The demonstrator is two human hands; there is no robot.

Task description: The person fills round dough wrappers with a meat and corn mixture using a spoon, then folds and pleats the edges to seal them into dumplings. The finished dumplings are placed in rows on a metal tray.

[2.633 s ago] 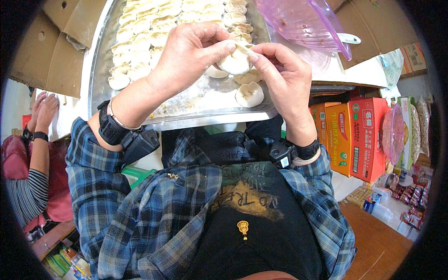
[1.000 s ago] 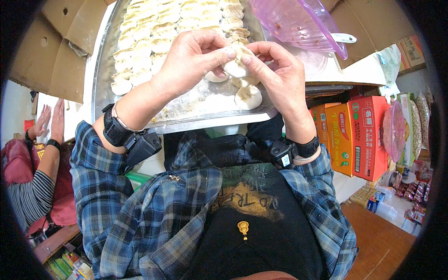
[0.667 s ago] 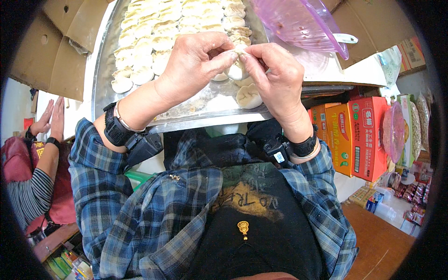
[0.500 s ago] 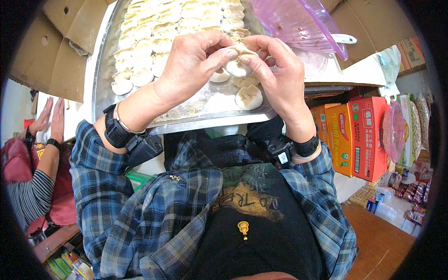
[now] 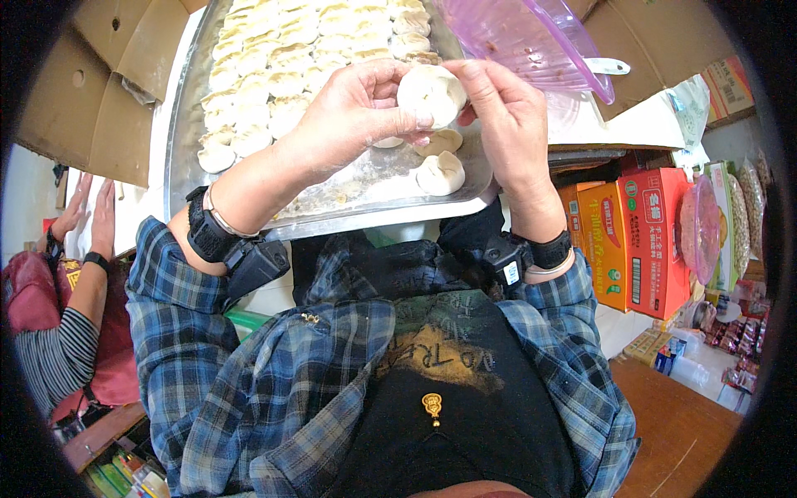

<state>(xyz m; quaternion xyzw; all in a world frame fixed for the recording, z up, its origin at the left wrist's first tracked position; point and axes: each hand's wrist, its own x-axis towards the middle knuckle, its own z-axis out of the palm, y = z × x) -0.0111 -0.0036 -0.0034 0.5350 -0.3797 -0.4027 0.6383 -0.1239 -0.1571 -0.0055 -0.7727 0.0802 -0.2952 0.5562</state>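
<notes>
A pale dumpling [image 5: 432,97] is held above the metal tray [image 5: 286,226], its smooth rounded side turned up. My left hand [image 5: 361,108] grips it from the left, thumb on the near edge and fingers behind. At its right edge, the fingertips of my right hand [image 5: 504,108] are closed together; how firmly they pinch the dough is partly hidden. Rows of shaped dumplings [image 5: 249,108] fill the far and left parts of the tray. Below my hands a single dumpling [image 5: 441,173] rests near the tray's right corner, and others lie partly hidden behind my fingers.
Beyond my right hand a purple bowl [image 5: 531,41] leans, with a white handle [image 5: 608,66] sticking out. Cardboard [image 5: 108,83] rises at the left. Red and orange boxes [image 5: 652,241] stand at the right. Another person's hands [image 5: 100,216] rest on a white surface at the far left.
The dumpling has turned from its pinched edge to its rounded side, facing up. My right thumb and fingers have shifted from its top seam to its right edge.
</notes>
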